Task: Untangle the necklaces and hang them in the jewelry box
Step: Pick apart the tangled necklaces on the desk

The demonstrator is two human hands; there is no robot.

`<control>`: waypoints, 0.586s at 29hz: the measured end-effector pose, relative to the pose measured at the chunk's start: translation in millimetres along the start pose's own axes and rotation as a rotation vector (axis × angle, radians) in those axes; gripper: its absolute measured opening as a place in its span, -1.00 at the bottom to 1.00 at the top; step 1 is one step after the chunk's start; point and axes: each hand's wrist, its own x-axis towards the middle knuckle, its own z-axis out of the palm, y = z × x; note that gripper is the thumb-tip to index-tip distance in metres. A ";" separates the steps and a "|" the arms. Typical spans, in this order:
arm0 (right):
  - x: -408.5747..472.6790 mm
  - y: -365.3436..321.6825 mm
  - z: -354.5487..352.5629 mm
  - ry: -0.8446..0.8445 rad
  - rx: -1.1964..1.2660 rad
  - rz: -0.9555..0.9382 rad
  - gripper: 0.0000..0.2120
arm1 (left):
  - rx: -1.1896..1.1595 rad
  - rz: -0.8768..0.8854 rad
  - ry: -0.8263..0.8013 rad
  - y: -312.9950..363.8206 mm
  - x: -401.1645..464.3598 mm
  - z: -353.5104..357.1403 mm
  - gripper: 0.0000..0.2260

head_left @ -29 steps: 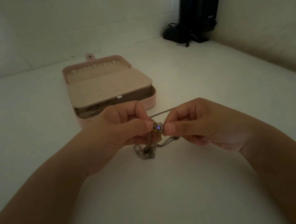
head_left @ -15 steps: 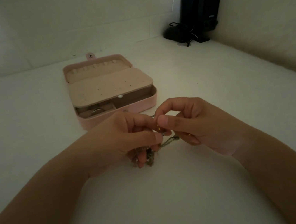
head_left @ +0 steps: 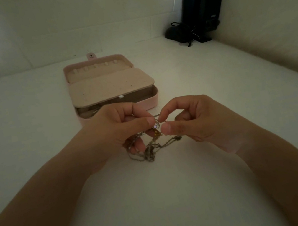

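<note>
A knot of thin metal necklaces (head_left: pixel 151 149) hangs between my two hands just above the white table. My left hand (head_left: pixel 122 134) pinches the chains near a small pendant with a bluish stone (head_left: pixel 155 126), and some chain loops over its lower fingers. My right hand (head_left: pixel 194 123) pinches a strand right beside the pendant with thumb and forefinger. Behind the hands lies the pink jewelry box (head_left: pixel 154 100), open, with its lid flat at the back showing a row of small hooks (head_left: pixel 96 66). A perforated beige insert panel covers most of the box's lower tray.
Two dark upright speakers (head_left: pixel 203 4) with a bundle of black cable (head_left: pixel 180 31) stand in the far right corner against the wall. A wall runs along the right side and another along the back. White table surface (head_left: pixel 30 131) spreads left of the box.
My hands have drawn slightly apart. The pendant, covered by the fingers half a second ago, shows again between them, and more of the chain tangle hangs in view below.
</note>
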 end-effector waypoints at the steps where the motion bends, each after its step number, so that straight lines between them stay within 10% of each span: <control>1: 0.2 0.1 -0.2 0.008 -0.008 0.011 -0.75 | -0.002 0.005 0.010 0.2 0.0 0.3 -0.95; 17: -1.8 -1.9 -5.0 -0.097 0.110 0.088 -0.88 | -0.079 0.074 -0.179 -4.9 -0.2 -1.0 -0.95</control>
